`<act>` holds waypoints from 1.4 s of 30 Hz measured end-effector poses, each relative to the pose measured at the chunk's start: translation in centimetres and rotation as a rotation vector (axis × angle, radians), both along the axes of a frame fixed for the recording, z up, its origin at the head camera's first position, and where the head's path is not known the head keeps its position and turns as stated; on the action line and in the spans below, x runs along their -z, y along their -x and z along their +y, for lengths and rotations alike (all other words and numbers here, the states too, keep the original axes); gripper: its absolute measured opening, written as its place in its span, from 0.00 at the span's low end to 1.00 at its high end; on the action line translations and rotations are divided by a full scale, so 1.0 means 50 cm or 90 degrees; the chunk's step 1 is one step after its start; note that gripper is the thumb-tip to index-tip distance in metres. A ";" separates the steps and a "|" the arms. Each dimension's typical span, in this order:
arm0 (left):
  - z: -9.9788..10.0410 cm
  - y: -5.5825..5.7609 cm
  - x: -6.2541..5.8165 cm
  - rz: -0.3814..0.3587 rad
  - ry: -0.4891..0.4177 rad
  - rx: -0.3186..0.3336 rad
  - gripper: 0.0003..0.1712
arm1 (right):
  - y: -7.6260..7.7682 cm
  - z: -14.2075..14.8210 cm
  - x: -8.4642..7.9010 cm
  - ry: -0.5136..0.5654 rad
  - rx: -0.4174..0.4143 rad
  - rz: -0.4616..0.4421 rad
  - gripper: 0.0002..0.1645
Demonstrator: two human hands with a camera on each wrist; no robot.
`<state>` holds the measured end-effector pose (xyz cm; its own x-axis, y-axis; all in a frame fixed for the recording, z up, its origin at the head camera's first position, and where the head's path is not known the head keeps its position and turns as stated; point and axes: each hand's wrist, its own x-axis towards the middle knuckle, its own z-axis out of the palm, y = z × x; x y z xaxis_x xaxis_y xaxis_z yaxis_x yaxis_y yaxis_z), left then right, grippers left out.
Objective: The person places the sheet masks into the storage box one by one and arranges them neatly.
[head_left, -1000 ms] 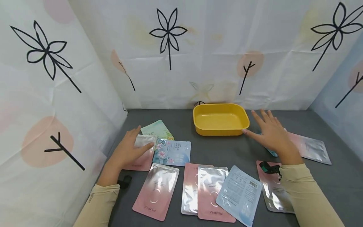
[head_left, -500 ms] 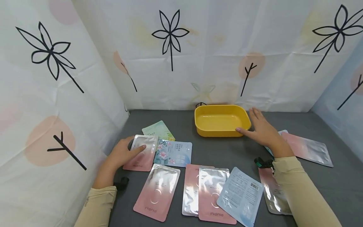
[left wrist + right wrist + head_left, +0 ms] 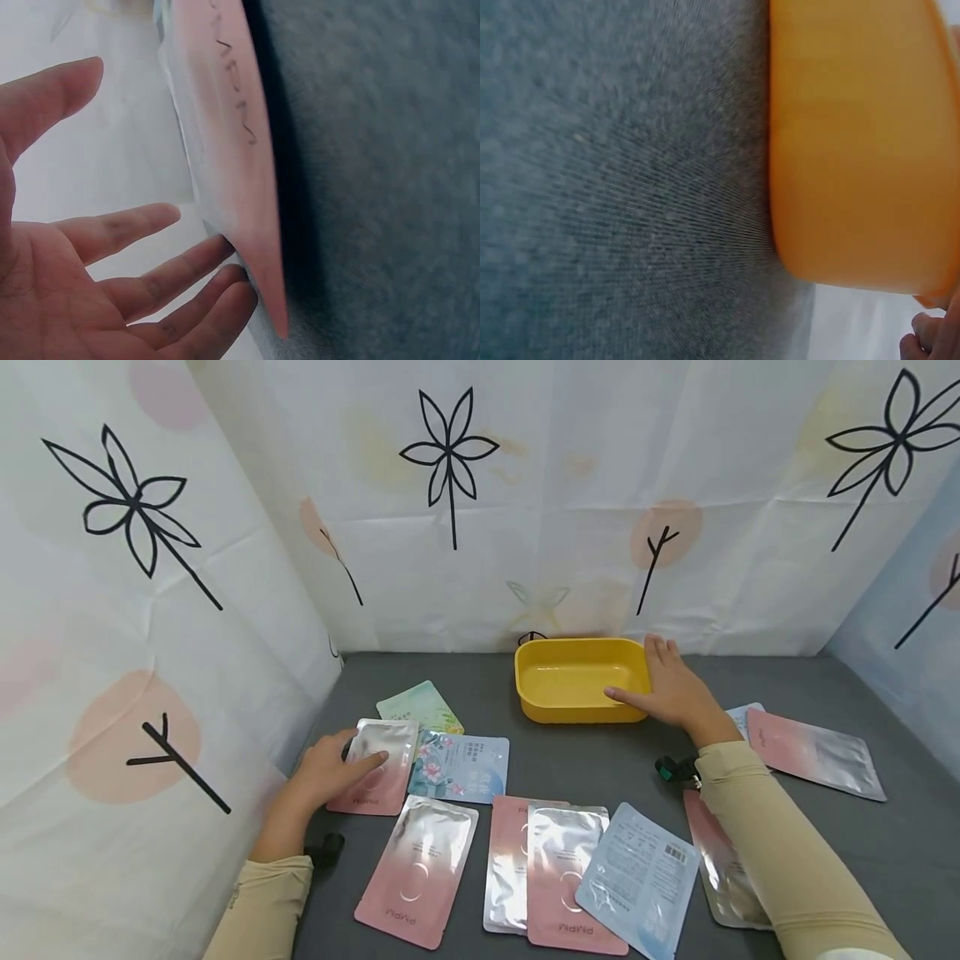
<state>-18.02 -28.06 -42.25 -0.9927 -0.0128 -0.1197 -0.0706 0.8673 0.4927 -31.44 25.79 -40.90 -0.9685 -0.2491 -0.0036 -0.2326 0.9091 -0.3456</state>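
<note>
My left hand (image 3: 328,772) is beside a pink-and-silver face mask packet (image 3: 385,768) on the left. In the left wrist view its thumb stands apart above the packet, while several fingertips (image 3: 238,289) meet the packet's edge. A yellow plastic tray (image 3: 582,714) stands near the back wall. My right hand (image 3: 673,689) lies at the tray's right end, thumb at the front rim, fingers extended toward the back corner. In the right wrist view the tray's wall (image 3: 862,150) fills much of the frame, with only parts of the fingers (image 3: 928,330) visible at the lower right.
Near the left hand lie a blue flowered packet (image 3: 468,768) and a green one (image 3: 420,703). More pink packets (image 3: 416,872) and a pale blue packet (image 3: 637,877) lie in front. Another pink packet (image 3: 817,752) is at the right. Patterned cloth walls (image 3: 555,527) enclose the grey table (image 3: 600,768).
My right hand has moved left, from beside the tray onto its right end. My left hand has drawn back slightly to the pink packet's left edge. The packets and tray stay in place.
</note>
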 end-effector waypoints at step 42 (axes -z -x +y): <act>0.005 -0.013 0.006 0.064 -0.050 0.023 0.46 | 0.029 -0.022 0.029 -0.036 -0.019 -0.014 0.83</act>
<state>-17.35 -27.83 -42.57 -0.9994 0.0280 -0.0180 0.0130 0.8265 0.5628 -32.91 24.70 -42.37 -0.9604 -0.2760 -0.0395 -0.2521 0.9202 -0.2996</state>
